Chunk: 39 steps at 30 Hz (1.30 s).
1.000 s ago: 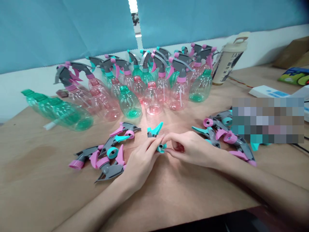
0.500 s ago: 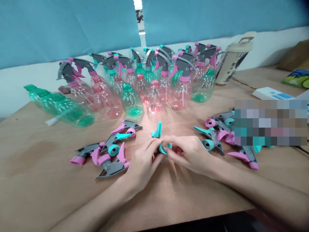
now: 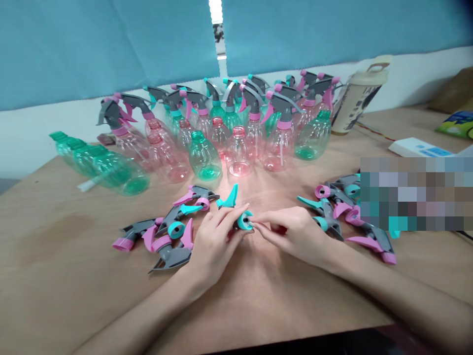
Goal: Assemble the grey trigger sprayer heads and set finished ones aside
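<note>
Spray head [image 3: 228,199] with a teal trigger was between both hands, the left hand [image 3: 214,241] grasping it in curled fingers. The right hand [image 3: 299,234] had thumb and forefinger pinched together at its teal collar [image 3: 243,222]. Loose spray heads [image 3: 170,258] lay on the table [image 3: 236,315] either side; bottles [image 3: 240,155] stood beyond.

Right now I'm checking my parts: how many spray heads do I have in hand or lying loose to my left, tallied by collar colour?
Pink-collared loose heads: 3
Teal-collared loose head: 1
Teal-collared head in the fingers: 1
Total: 5
</note>
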Motion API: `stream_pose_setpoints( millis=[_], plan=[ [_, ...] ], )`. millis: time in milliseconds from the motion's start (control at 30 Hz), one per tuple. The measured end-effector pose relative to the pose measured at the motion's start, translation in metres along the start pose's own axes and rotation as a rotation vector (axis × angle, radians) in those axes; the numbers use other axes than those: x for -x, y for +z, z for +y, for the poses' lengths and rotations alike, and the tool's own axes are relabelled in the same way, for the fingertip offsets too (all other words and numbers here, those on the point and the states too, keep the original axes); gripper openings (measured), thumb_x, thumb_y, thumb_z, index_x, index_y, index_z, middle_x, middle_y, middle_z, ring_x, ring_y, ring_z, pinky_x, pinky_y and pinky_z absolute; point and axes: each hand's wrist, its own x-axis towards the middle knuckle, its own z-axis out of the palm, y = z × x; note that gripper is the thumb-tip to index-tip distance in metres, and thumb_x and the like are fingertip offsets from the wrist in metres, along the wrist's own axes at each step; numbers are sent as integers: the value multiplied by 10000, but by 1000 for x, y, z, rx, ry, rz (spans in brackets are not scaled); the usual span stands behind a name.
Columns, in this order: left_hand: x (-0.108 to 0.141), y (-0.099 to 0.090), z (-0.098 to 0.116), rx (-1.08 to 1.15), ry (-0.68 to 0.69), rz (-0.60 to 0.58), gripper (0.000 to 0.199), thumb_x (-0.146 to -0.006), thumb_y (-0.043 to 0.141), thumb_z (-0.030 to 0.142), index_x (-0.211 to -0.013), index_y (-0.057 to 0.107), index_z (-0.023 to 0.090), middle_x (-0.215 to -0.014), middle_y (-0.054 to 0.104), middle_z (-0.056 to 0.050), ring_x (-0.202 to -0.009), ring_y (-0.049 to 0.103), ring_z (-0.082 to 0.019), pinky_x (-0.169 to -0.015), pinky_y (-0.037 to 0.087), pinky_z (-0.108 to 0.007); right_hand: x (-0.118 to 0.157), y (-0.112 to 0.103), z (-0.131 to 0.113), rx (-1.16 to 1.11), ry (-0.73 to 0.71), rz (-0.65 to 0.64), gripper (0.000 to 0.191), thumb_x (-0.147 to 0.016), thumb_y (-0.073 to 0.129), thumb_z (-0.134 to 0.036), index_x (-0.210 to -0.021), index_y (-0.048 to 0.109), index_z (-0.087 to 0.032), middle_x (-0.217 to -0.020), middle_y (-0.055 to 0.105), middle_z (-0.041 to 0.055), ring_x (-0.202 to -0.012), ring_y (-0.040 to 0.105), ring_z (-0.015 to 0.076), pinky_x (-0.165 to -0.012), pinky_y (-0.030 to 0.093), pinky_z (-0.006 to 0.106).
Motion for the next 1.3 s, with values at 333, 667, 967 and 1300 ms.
stream_pose_setpoints(
  millis=[333, 667, 967, 1300],
  plan=[
    [-7, 10, 4, 91, -75, -100, 244, -831, 558, 106, -1057, 569, 199, -956, 675, -11, -788, 611, -177, -760, 421, -330, -2, 1, -7, -84, 72, -92, 96, -855, 538, -175, -859, 629, -145, -554, 557, -52, -464, 468, 70, -500, 357, 190],
    [-54, 15, 40, 267, 0, -75, 342, -782, 651, 124, -1093, 538, 213, -876, 666, 24, -742, 630, -137, -696, 486, -260, 25, -78, -30, 33, 181, -6, 157, -876, 529, -170, -968, 651, -209, -772, 699, -24, -544, 548, 61, -514, 403, 169],
    [-105, 55, 85, 216, 308, -195, 364, -819, 487, 4, -1095, 576, 223, -1083, 663, -31, -987, 621, -200, -801, 503, -323, 92, -136, -23, 246, 308, 37, 164, -893, 514, -210, -1021, 614, -236, -821, 703, -1, -628, 629, 88, -495, 468, 154],
    [-111, 52, 89, 197, 268, -304, 377, -807, 599, 89, -1147, 596, 252, -1081, 680, -14, -774, 651, -155, -786, 508, -312, 115, -129, -6, 164, 328, 16, 173, -888, 519, -168, -1036, 586, -229, -935, 684, 0, -775, 630, 89, -708, 499, 188]
  ],
)
